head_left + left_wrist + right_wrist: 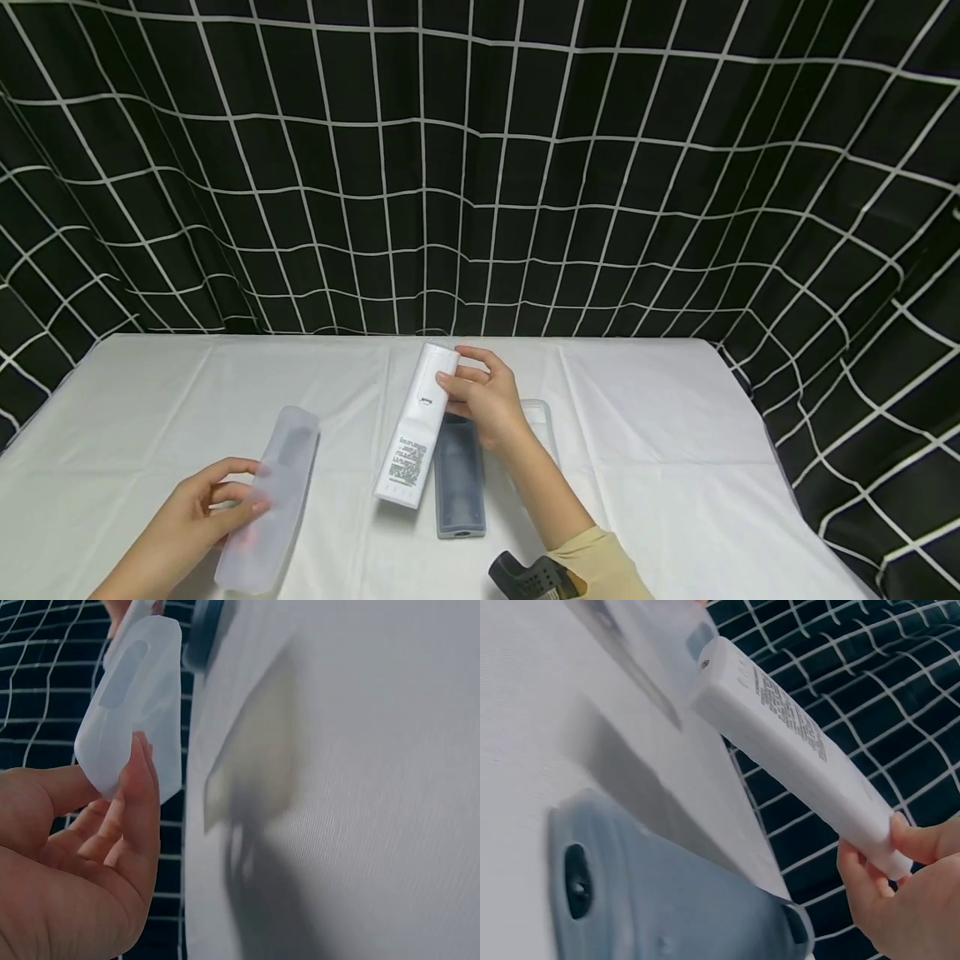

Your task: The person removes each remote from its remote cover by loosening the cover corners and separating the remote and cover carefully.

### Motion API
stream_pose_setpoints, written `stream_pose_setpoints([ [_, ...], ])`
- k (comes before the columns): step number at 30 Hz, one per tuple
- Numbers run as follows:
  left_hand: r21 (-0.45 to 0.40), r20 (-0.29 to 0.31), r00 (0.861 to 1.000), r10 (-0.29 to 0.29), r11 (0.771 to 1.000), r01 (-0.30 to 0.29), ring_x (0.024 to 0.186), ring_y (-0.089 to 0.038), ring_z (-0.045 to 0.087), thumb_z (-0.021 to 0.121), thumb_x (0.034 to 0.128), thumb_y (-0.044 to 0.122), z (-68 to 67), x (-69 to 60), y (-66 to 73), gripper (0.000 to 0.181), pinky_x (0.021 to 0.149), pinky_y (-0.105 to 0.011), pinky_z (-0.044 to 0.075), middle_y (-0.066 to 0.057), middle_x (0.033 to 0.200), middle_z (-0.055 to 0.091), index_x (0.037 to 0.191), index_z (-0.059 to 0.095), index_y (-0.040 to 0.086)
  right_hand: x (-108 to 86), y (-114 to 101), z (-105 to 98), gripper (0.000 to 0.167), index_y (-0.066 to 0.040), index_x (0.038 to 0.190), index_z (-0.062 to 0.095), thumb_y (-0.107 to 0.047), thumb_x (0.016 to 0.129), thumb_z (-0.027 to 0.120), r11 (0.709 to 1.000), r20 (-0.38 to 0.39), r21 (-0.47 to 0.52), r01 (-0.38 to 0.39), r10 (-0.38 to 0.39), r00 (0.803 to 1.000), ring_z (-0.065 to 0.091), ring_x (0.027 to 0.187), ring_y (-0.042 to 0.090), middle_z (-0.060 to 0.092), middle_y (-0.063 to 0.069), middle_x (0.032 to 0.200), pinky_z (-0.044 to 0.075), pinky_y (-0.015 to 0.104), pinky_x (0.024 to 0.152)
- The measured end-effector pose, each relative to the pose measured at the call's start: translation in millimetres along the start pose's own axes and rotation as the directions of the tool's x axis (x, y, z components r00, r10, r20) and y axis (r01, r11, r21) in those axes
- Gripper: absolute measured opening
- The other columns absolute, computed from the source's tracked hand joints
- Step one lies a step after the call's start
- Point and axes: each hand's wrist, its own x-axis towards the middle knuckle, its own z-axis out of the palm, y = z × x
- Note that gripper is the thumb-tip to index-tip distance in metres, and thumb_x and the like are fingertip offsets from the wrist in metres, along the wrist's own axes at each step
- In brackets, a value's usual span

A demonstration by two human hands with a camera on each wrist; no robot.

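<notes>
My left hand (187, 521) pinches a translucent, frosted sleeve (273, 500) by its left side; in the left wrist view the sleeve (142, 697) is raised above the cloth, thumb and fingers of the hand (90, 855) on its lower end. A white remote-like device (420, 425) with printed text is held at its far end by my right hand (491, 400). The right wrist view has the device (802, 750) tilted in the air, pinched at one end by the hand (907, 892).
A dark item in a bluish translucent case (460, 479) lies right of the white device. Another clear case (538, 417) is partly hidden behind the right forearm. White cloth (645, 467) covers the table; a black curtain with white grid lines (480, 167) hangs behind.
</notes>
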Motion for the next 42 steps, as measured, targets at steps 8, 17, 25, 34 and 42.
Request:
stream_pose_setpoints([
  [8,0.089,-0.116,0.991,-0.065,0.993,0.076,0.073,-0.009,0.065,0.068,0.1028,0.010,-21.3,-0.9,4.9,0.031,0.064,-0.028,0.058,0.010,0.094,0.073,0.132,0.059,0.009,-1.3,11.9,10.3,0.052,0.004,0.142,0.054,0.008,0.094,0.072,0.999,0.027,-0.038,-0.016,0.018,0.999,0.071,0.074,0.014,0.075,0.022,0.113,0.063,0.027,0.067],
  [17,0.148,-0.188,0.982,-0.014,0.988,0.043,0.069,-0.005,0.059,0.070,0.1015,0.007,-46.1,0.6,-6.4,0.044,0.060,-0.023,0.050,0.019,0.089,0.072,0.110,0.061,0.050,-2.4,19.7,20.4,0.054,0.002,0.143,0.055,0.005,0.093,0.075,0.994,0.058,-0.107,-0.039,0.045,0.997,0.073,0.079,0.014,0.073,0.023,0.117,0.065,0.031,0.072],
  [25,0.122,-0.207,0.976,-0.069,0.988,0.096,0.075,-0.003,0.062,0.069,0.1028,0.009,-72.6,2.3,-16.6,0.050,0.064,-0.025,0.056,0.024,0.089,0.071,0.103,0.058,0.058,-2.4,27.6,30.0,0.053,0.002,0.141,0.057,0.004,0.092,0.076,0.986,0.064,-0.160,-0.044,0.055,0.996,0.074,0.081,0.018,0.073,0.023,0.116,0.066,0.034,0.074],
  [34,0.062,-0.193,0.976,-0.100,0.992,0.114,0.076,-0.001,0.064,0.068,0.1030,0.006,-101.4,6.3,-31.6,0.054,0.064,-0.025,0.057,0.025,0.088,0.073,0.099,0.059,0.059,-2.3,33.5,37.0,0.053,0.003,0.140,0.057,0.002,0.091,0.078,0.973,0.070,-0.227,-0.045,0.062,0.996,0.077,0.082,0.023,0.074,0.023,0.114,0.066,0.033,0.071],
  [42,0.026,-0.168,0.971,-0.169,0.984,0.176,0.081,0.002,0.064,0.068,0.1044,0.013,-124.0,8.2,-36.3,0.052,0.068,-0.025,0.059,0.029,0.089,0.071,0.094,0.055,0.062,-2.7,38.5,44.1,0.053,0.001,0.139,0.059,0.002,0.090,0.079,0.964,0.061,-0.254,-0.074,0.092,0.994,0.077,0.081,0.024,0.075,0.019,0.108,0.066,0.033,0.070],
])
